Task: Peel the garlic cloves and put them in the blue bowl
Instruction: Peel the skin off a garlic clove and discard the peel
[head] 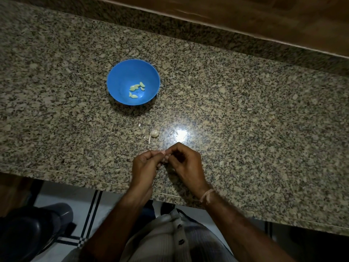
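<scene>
Home kitchen: speckled granite counter (pixel 245 110)

dim overall, corners falling to near black. single overhead source, mirrored as a white glare patch on the polished granite counter (pixel 245 103). soft shadow beside the blue bowl (pixel 120 76). wide-angle bending at edges; slight softness throughout.

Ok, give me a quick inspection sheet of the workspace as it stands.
Surface: speckled granite counter, lamp glare near the middle.
Job's things: blue bowl holding peeled cloves; garlic piece on the counter nearer the hands.
Clutter: skin scrap beside it.
Grippers: left hand and right hand pinch a small clove together.
Cables: nothing seen.
Surroundings: wooden ledge behind; tiled floor below.
</scene>
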The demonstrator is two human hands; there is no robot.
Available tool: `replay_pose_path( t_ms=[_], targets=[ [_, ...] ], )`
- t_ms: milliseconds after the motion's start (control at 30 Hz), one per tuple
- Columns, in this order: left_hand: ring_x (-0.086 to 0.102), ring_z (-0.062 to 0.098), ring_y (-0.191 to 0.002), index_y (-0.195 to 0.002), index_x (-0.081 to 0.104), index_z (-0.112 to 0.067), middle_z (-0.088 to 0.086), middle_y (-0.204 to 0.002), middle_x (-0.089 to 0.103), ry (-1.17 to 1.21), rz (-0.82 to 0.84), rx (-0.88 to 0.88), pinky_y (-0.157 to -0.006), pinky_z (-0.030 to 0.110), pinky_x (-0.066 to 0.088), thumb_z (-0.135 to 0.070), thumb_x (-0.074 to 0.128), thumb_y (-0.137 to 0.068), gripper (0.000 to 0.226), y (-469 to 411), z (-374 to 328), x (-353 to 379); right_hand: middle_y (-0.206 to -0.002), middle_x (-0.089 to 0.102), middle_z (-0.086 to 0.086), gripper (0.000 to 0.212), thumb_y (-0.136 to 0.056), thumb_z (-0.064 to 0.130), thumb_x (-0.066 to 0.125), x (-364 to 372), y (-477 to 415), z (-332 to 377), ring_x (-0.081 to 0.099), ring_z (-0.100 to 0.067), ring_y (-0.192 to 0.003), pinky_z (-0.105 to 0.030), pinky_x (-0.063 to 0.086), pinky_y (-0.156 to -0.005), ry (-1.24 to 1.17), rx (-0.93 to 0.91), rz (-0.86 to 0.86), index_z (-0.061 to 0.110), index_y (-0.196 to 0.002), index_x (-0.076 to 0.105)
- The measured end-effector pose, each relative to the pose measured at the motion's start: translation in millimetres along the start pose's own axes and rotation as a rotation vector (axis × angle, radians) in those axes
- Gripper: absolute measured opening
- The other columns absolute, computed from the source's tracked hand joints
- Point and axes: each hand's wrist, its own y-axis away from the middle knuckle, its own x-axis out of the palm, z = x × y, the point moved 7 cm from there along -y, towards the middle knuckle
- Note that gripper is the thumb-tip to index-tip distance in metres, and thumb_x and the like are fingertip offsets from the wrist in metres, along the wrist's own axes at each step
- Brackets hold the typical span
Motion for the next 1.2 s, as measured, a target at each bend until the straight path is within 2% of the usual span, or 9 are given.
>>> replay_pose_path(
  t_ms=[200,333,467,567,633,800,900,1033,1200],
  targets=[
    [0.063,0.012,-0.07,-0.087,0.077,-0.015,0.002,-0.073,0.069,-0.075,-0.07,0.109,-0.073,0.039,0.056,-0.017,0.072,-0.096,0.011,-5.2,-3.0,-10.5,-0.086,0.07,0.0,0.016,-0.097,0.0,0.065,3.4,3.5,-0.4,0.069,-0.023,-0.076,-0.048,0.056,-0.067,0.039,-0.023,0.035,0.016,-0.097,0.065],
    [0.074,0.033,-0.092,-0.091,0.078,-0.02,0.011,-0.087,0.076,-0.113,-0.08,0.129,-0.093,0.055,0.06,-0.024,0.075,-0.095,0.006,-8.3,-3.2,-14.2,-0.101,0.071,0.009,0.023,-0.095,0.005,0.07,5.5,2.3,-5.7,0.069,-0.012,-0.092,-0.043,0.059,-0.078,0.12,-0.011,0.015,0.022,-0.111,0.069],
    [0.074,0.029,-0.087,-0.092,0.078,-0.02,0.007,-0.084,0.076,-0.164,-0.115,0.143,-0.087,0.049,0.062,-0.026,0.074,-0.096,0.008,-8.6,-0.5,-16.6,-0.105,0.064,0.008,0.015,-0.096,0.012,0.068,3.0,0.8,-0.4,0.059,-0.014,-0.097,-0.039,0.053,-0.078,0.374,-0.098,-0.043,0.023,-0.106,0.07],
    [0.068,0.007,-0.074,-0.093,0.075,-0.021,-0.004,-0.08,0.073,-0.276,-0.195,0.219,-0.07,0.033,0.056,-0.025,0.072,-0.098,0.007,-5.2,-9.7,-24.2,-0.113,0.066,0.006,0.02,-0.099,0.014,0.065,-0.4,1.3,3.9,0.056,-0.016,-0.103,-0.036,0.049,-0.079,0.464,-0.127,-0.071,0.022,-0.116,0.07],
    [0.069,-0.002,-0.075,-0.097,0.075,-0.02,-0.007,-0.085,0.075,-0.349,-0.265,0.276,-0.068,0.026,0.055,-0.02,0.071,-0.098,0.004,-8.1,-19.7,-38.1,-0.113,0.066,0.006,0.018,-0.1,0.014,0.063,-2.0,1.8,2.6,0.055,-0.014,-0.104,-0.033,0.049,-0.082,0.451,-0.119,-0.066,0.02,-0.115,0.071],
    [0.067,0.011,-0.089,-0.111,0.072,-0.017,0.0,-0.104,0.069,-0.556,-0.354,0.387,-0.074,0.028,0.059,-0.015,0.075,-0.094,0.017,-11.6,-34.1,-64.7,-0.11,0.068,0.008,0.019,-0.104,0.008,0.062,-12.8,2.9,-6.7,0.064,-0.002,-0.104,-0.018,0.052,-0.089,0.283,-0.027,-0.062,0.016,-0.116,0.075],
    [0.061,0.01,-0.095,-0.123,0.063,-0.019,-0.002,-0.12,0.056,-0.74,-0.241,0.525,-0.07,0.018,0.051,-0.024,0.074,-0.095,0.03,8.9,-34.2,-33.8,-0.113,0.07,0.008,0.021,-0.103,0.005,0.062,-26.6,3.9,-8.6,0.066,-0.002,-0.107,-0.017,0.053,-0.092,0.257,-0.005,-0.086,0.015,-0.116,0.075],
    [0.056,0.013,-0.113,-0.138,0.057,-0.022,-0.005,-0.13,0.051,-0.941,0.009,0.546,-0.083,0.032,0.055,-0.038,0.076,-0.093,0.052,8.8,-7.2,18.4,-0.117,0.068,0.007,0.024,-0.099,0.005,0.066,-42.2,4.4,-15.3,0.066,-0.003,-0.111,-0.022,0.056,-0.095,0.23,0.021,-0.107,0.013,-0.12,0.073],
    [0.059,0.015,-0.09,-0.105,0.069,-0.021,-0.007,-0.101,0.056,-0.895,-0.045,0.636,-0.07,0.04,0.056,-0.011,0.071,-0.096,0.014,1.9,-9.0,24.1,-0.122,0.065,0.003,0.036,-0.094,0.006,0.075,-44.3,-9.4,-14.6,0.065,-0.007,-0.116,-0.027,0.056,-0.102,0.232,-0.007,-0.055,0.01,-0.129,0.069]
  ],
)
